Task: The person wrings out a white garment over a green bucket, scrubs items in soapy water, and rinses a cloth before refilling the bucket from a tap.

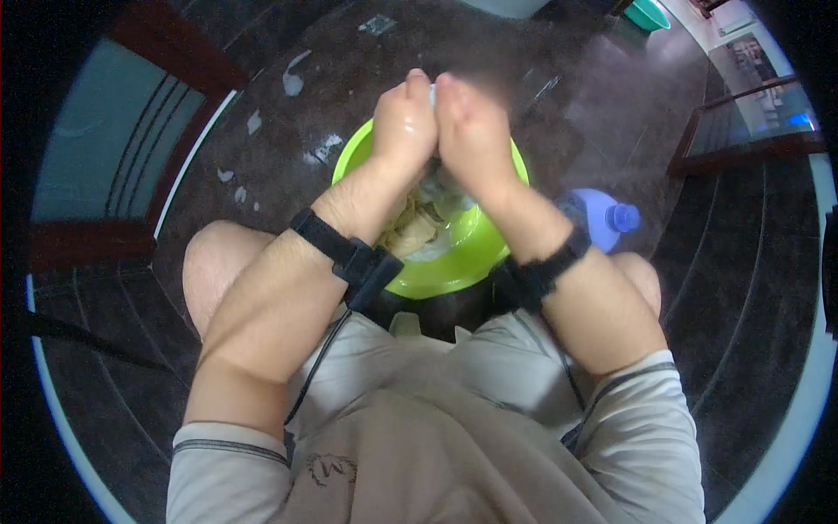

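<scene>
My left hand (404, 124) and my right hand (476, 131) are curled and pressed close together over the far part of a lime-green plastic basin (452, 278). A sliver of white, apparently wet cloth (433, 95), shows between them; my fingers hide most of it. Wet sheen lies on the back of my left hand, while the right is partly blurred. Below my wrists, beige cloth (416, 232) lies bunched in the basin, with greyish-white material (448, 196) beside it.
A purple-blue plastic bottle with a capped neck (602, 216) is on the floor beyond my right forearm. White foam patches (292, 82) spot the dark floor. A floor drain (378, 25) and a teal basin (647, 14) are farther off. A framed glass door (131, 144) is at left.
</scene>
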### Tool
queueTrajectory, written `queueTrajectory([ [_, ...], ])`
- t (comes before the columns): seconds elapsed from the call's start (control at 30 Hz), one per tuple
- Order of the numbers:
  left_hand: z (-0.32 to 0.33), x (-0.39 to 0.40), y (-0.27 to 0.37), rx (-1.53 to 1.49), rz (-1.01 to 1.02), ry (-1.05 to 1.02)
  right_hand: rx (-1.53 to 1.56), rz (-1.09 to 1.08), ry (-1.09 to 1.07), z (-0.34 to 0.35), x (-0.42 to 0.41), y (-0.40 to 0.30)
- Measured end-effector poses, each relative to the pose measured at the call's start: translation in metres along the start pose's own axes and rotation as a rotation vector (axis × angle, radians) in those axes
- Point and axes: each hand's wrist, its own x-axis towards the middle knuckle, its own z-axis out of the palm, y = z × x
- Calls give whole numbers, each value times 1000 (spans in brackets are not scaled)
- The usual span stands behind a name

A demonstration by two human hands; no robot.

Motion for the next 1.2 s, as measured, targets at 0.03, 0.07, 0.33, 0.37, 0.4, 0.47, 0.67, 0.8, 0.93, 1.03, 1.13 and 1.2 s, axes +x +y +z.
queueTrajectory([
  [0.03, 7, -7, 3, -3, -1, -9, -8, 4, 3, -5, 6, 11],
  [0.07, 16, -18, 7, 76, 64, -45, -119, 125, -32, -16, 12, 23],
  [0.33, 21, -13, 1, 25, 55, -5, -112, 113, 20, -9, 9, 22],
  [0.37, 18, -9, -4, 110, 106, -41, -91, 118, 30, -9, 6, 23],
  [0.4, 11, -6, 1, -96, -41, -46, -144, 20, 6, -6, 3, 12],
  [0.47, 11, -12, 11, -155, -138, -51, -53, 30, 64, -6, 3, 7],
  [0.67, -3, 6, 5, -85, -108, 38, -5, 56, -120, -24, 20, 3],
  [0.8, -14, 9, 6, -250, -135, -57, 88, 238, -73, -45, 21, 10],
  [0.93, -22, 11, 2, -157, -111, -188, 702, 719, -214, -59, 26, 8],
  [1.03, -28, 17, 1, -177, -91, -205, 813, 745, -285, -69, 27, 3],
  [1.13, -31, 18, 6, -313, -121, -205, 640, 616, -541, -84, 31, 21],
  [1.2, -33, 15, 16, -484, -211, -201, 438, 457, -670, -89, 29, 31],
])
